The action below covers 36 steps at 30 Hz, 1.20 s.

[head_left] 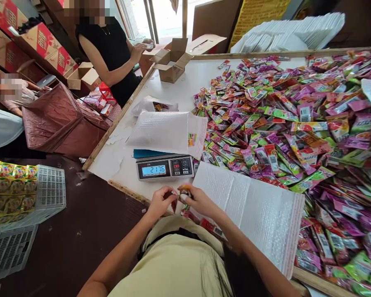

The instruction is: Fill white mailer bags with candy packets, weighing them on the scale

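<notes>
Just in front of my body, at the table's near edge, my left hand (161, 203) is closed in a pinch on a small reddish packet. Close beside it, the fingers of my right hand (198, 201) are closed on an orange-and-brown snack packet (185, 189); its details are too small to read. Beyond the hands, a digital scale (165, 167) shows about 2176. A white bubble mailer (162, 130) rests on it, with a colourful packet at its opening. Under my right forearm lies another bubble mailer (250, 210), flat. Several packets (210, 226) lie by my waist.
A large heap of snack packets (265, 123) covers the table's right side. At the far edge stand an open carton (172, 68) and stacked mailers (290, 33). Across the table, a person in black (107, 53) holds something small. Plastic crates (50, 187) sit at left.
</notes>
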{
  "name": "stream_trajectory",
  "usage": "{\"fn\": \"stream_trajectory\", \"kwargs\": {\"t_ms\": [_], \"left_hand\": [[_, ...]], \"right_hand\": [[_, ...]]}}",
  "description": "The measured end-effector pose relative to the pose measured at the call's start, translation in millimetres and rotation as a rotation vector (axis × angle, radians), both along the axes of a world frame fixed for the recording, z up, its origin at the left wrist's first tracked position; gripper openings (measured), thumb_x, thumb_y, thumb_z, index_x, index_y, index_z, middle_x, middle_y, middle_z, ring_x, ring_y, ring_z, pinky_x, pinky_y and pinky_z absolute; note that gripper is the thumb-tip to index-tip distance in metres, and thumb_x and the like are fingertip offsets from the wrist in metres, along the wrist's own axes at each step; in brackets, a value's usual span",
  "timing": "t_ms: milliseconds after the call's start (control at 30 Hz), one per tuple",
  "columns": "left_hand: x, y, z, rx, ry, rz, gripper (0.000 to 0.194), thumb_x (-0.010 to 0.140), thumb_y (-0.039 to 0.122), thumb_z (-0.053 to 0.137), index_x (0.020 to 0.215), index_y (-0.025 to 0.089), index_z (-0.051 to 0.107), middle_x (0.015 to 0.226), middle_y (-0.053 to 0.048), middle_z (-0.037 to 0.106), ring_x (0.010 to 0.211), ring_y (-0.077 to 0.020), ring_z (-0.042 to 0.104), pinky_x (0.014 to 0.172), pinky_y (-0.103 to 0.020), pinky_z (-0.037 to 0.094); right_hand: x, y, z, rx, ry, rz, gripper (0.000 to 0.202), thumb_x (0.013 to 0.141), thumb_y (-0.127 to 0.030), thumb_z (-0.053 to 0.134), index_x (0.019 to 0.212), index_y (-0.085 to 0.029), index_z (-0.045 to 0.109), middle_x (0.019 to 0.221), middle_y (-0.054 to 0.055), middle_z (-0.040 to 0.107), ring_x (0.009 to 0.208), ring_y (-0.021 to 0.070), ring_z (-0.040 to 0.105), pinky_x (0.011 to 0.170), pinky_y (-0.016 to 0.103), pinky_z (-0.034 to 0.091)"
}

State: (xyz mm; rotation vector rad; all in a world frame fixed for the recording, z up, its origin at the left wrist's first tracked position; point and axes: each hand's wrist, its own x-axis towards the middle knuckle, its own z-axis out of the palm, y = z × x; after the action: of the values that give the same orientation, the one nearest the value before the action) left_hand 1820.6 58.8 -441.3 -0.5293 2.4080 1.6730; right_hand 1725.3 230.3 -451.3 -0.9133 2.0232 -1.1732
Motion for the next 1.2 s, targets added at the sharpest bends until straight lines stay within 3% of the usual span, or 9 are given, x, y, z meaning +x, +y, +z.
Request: {"fn": "stream_trajectory", "kwargs": {"t_ms": [133, 267, 367, 433, 600, 700, 833, 1067, 1200], "left_hand": [[-30.8, 30.6, 16.1, -0.168, 0.128, -0.111, 0.019, 0.09, 0.027, 0.053, 0.077, 0.018, 0.065, 0.08, -0.006, 0.065, 0.075, -0.019, 0.059, 0.072, -0.032, 0.048], [-49.0, 50.3, 26.5, -0.07, 0.21, -0.206, 0.022, 0.093, 0.025, 0.049, 0.097, 0.017, 0.069, 0.102, -0.01, 0.069, 0.084, -0.0187, 0.062, 0.076, -0.031, 0.051], [-45.4, 46.1, 18.3, -0.025, 0.138, -0.16, 0.041, 0.09, 0.027, 0.055, 0.13, 0.019, 0.061, 0.129, -0.012, 0.065, 0.091, -0.0183, 0.066, 0.074, -0.029, 0.054], [-37.8, 37.3, 5.1, -0.093, 0.028, -0.136, 0.039, 0.088, 0.025, 0.056, 0.125, 0.019, 0.064, 0.124, -0.011, 0.068, 0.088, -0.0177, 0.067, 0.073, -0.029, 0.055], [-17.1, 22.9, -29.5, -0.197, -0.162, -0.181, 0.03, 0.086, 0.023, 0.058, 0.113, 0.018, 0.069, 0.11, -0.008, 0.074, 0.087, -0.0191, 0.068, 0.077, -0.031, 0.055], [-9.7, 24.8, -40.9, -0.26, -0.207, -0.184, 0.033, 0.088, 0.021, 0.057, 0.119, 0.018, 0.065, 0.119, -0.009, 0.07, 0.09, -0.0186, 0.068, 0.082, -0.032, 0.054], [-10.1, 32.1, -44.4, -0.421, -0.326, -0.161, 0.045, 0.089, 0.022, 0.062, 0.132, 0.014, 0.054, 0.132, -0.015, 0.059, 0.094, -0.02, 0.066, 0.089, -0.035, 0.051], [-27.7, 47.8, -46.3, -0.441, -0.387, -0.288, 0.03, 0.089, 0.02, 0.064, 0.117, 0.015, 0.057, 0.118, -0.01, 0.065, 0.106, -0.0228, 0.063, 0.094, -0.034, 0.045], [-32.4, 55.8, -51.5, -0.418, -0.375, -0.325, 0.023, 0.087, 0.023, 0.068, 0.108, 0.017, 0.06, 0.108, -0.006, 0.069, 0.099, -0.0217, 0.064, 0.088, -0.032, 0.046]], "right_hand": [[-10.1, 23.0, 10.4, -0.187, -0.103, -0.19, 0.028, 0.088, -0.043, 0.057, 0.102, -0.019, 0.062, 0.092, 0.003, 0.069, 0.086, 0.0197, 0.064, 0.079, 0.031, 0.052], [-34.5, 40.6, 28.6, -0.235, 0.035, -0.446, 0.017, 0.08, -0.037, 0.056, 0.081, -0.021, 0.06, 0.072, -0.001, 0.06, 0.069, 0.0158, 0.055, 0.067, 0.027, 0.047], [-77.9, 40.2, 52.9, -0.285, 0.231, -0.69, 0.015, 0.077, -0.032, 0.058, 0.086, -0.021, 0.062, 0.076, 0.0, 0.062, 0.07, 0.0157, 0.055, 0.071, 0.027, 0.047], [-114.1, 22.1, 68.0, -0.266, 0.321, -0.822, 0.02, 0.079, -0.032, 0.059, 0.094, -0.02, 0.064, 0.083, 0.003, 0.065, 0.074, 0.017, 0.056, 0.076, 0.03, 0.049], [-180.2, -48.4, 78.5, -0.241, 0.082, -0.39, 0.056, 0.077, -0.035, 0.068, 0.128, -0.013, 0.061, 0.11, 0.014, 0.071, 0.099, 0.0255, 0.065, 0.09, 0.04, 0.053], [-188.8, -47.0, 69.1, -0.43, 0.037, -0.43, 0.053, 0.083, -0.031, 0.056, 0.133, -0.015, 0.06, 0.13, 0.015, 0.065, 0.117, 0.024, 0.063, 0.1, 0.04, 0.05], [-181.1, 14.8, 44.7, -0.418, 0.1, -0.583, 0.041, 0.086, -0.037, 0.055, 0.118, -0.017, 0.069, 0.12, 0.011, 0.071, 0.108, 0.0239, 0.066, 0.097, 0.041, 0.052], [-155.4, 82.6, -31.1, 0.525, 0.471, -0.73, 0.062, 0.08, -0.03, 0.066, 0.137, -0.01, 0.056, 0.127, 0.024, 0.059, 0.115, 0.038, 0.055, 0.095, 0.051, 0.044], [-148.2, 77.3, -50.7, 0.697, 0.517, -0.644, 0.056, 0.084, -0.02, 0.061, 0.139, -0.01, 0.054, 0.13, 0.023, 0.054, 0.112, 0.0344, 0.056, 0.088, 0.041, 0.045]]}}
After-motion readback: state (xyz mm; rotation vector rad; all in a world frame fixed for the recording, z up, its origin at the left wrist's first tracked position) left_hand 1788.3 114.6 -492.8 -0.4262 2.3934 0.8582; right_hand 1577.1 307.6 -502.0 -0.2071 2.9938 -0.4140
